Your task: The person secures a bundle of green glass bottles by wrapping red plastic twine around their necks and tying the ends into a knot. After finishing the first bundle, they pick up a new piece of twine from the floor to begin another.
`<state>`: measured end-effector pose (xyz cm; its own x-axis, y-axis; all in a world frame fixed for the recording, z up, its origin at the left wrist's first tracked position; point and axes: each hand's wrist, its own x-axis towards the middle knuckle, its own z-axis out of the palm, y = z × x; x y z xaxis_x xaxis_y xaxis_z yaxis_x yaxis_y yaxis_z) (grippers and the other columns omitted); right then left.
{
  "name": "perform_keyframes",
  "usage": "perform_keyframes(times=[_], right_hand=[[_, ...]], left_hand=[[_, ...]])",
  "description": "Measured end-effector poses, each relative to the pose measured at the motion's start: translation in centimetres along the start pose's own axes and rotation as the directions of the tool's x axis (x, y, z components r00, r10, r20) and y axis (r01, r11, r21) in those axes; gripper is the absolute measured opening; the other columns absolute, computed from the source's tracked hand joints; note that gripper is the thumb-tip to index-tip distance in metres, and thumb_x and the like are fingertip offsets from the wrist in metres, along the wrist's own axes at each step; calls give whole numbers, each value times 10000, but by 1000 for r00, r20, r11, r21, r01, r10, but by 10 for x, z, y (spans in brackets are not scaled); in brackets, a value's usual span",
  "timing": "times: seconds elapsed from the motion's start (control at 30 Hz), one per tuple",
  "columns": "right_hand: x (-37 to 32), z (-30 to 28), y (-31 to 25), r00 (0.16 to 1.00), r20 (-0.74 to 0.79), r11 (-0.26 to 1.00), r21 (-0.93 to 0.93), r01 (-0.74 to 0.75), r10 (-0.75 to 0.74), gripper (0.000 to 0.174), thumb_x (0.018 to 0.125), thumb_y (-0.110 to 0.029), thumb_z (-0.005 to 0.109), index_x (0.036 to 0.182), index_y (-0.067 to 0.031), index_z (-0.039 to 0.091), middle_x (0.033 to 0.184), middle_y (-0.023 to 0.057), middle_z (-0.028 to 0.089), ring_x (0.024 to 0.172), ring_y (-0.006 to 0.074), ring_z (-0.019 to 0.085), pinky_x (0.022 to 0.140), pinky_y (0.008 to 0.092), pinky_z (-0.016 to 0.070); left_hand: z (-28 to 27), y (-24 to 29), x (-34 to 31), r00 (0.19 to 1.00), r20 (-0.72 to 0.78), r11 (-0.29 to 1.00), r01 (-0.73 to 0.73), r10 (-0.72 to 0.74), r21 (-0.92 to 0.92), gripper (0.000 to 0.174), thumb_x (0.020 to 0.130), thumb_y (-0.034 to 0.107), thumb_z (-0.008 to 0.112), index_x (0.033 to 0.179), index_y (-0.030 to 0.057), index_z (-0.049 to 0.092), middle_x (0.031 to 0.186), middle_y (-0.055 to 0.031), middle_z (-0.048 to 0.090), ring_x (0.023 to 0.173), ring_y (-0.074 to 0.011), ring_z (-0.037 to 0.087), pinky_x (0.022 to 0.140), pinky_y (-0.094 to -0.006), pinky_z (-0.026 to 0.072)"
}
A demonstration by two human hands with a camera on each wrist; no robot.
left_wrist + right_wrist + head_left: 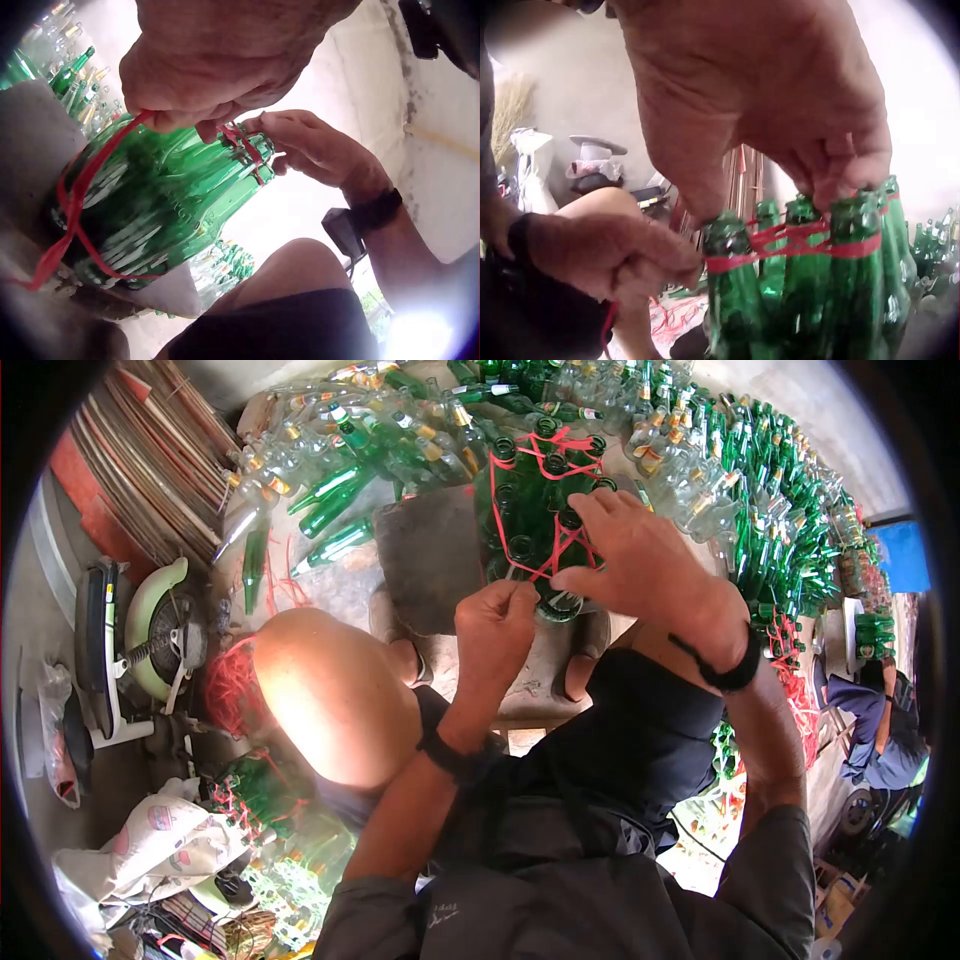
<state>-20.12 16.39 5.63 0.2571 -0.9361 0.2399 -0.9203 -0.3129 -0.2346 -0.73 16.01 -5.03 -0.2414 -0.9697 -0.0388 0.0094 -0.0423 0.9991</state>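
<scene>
A bundle of upright green bottles (pixel 541 510) stands before the person, red strap (pixel 795 244) wound around and between the necks. The left hand (pixel 497 630) is curled and pinches the red strap (pixel 94 169) beside the nearest bottles; in the left wrist view the strap runs down from its fingers around the bottles' lower part. The right hand (pixel 650 555) is spread over the bundle, and in the right wrist view its thumb and fingertips (pixel 855 176) rest on the bottle mouths.
A grey slab (pixel 425 560) lies left of the bundle. Loose green bottles (pixel 335 500) lie beyond it, with many clear and green bottles (pixel 770 510) massed behind and right. Red strap (pixel 235 685) is heaped at the left knee. Another person (pixel 885 730) sits at far right.
</scene>
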Motion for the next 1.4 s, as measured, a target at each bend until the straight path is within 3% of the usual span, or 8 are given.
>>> perform_keyframes(times=[0.07,0.5,0.8,1.1,1.2,1.23,1.3,1.4], right_hand=[[-5,9,-11,997,-71,994,-101,-28,21,661,758,-364,842,1204,27,549,1081,182,614,1038,400,628,890,482,511],[-10,30,-24,970,-211,989,-66,-136,119,590,747,-271,821,1196,1,551,1029,145,591,895,327,647,788,436,414],[-10,34,-27,959,-167,971,-20,-237,230,706,746,-240,828,1332,31,543,1145,154,604,981,329,614,848,429,414],[-10,38,-29,944,-154,956,14,-292,291,685,743,-222,817,1326,9,542,1156,142,593,1037,314,622,910,424,404],[-10,38,-29,944,-132,953,49,-299,303,681,748,-218,814,1331,4,539,1167,142,587,1062,315,625,928,422,399],[-10,41,-27,940,-224,967,59,-249,256,532,745,-191,791,1188,-25,547,1084,139,590,973,332,642,894,431,397],[-10,44,-26,925,-315,977,68,-201,212,387,741,-164,768,1045,-54,554,1000,137,592,883,348,660,859,439,394],[-10,45,-26,924,-314,976,74,-203,216,375,746,-154,768,1036,-57,550,995,135,590,886,344,661,862,434,392]], left_hand=[[1,1,0,999,-42,998,-20,17,-59,179,941,61,682,811,-55,723,590,1,565,593,-36,481,535,-270,403],[-18,17,2,993,-27,984,-109,113,138,130,947,40,705,864,-53,742,668,54,597,644,-12,488,563,-226,402],[-26,32,-2,983,23,943,-180,180,279,124,946,56,703,889,-50,733,652,-88,656,641,-58,584,581,-281,482],[-36,66,21,953,217,847,-289,211,447,131,903,34,718,787,5,666,679,-218,611,594,-421,614,547,-417,485],[-36,87,39,846,402,644,-529,350,553,175,869,48,717,732,20,612,664,-228,591,639,-450,620,557,-485,475],[-37,91,45,845,408,640,-531,347,555,175,869,48,717,732,20,612,664,-228,591,639,-450,620,557,-485,475],[-36,95,58,766,526,498,-641,370,584,56,905,1,671,857,-2,700,680,-180,622,550,-300,605,554,-372,488],[-30,96,76,740,562,455,-672,370,585,66,887,3,668,868,8,731,721,-202,653,581,-361,616,571,-389,509]])
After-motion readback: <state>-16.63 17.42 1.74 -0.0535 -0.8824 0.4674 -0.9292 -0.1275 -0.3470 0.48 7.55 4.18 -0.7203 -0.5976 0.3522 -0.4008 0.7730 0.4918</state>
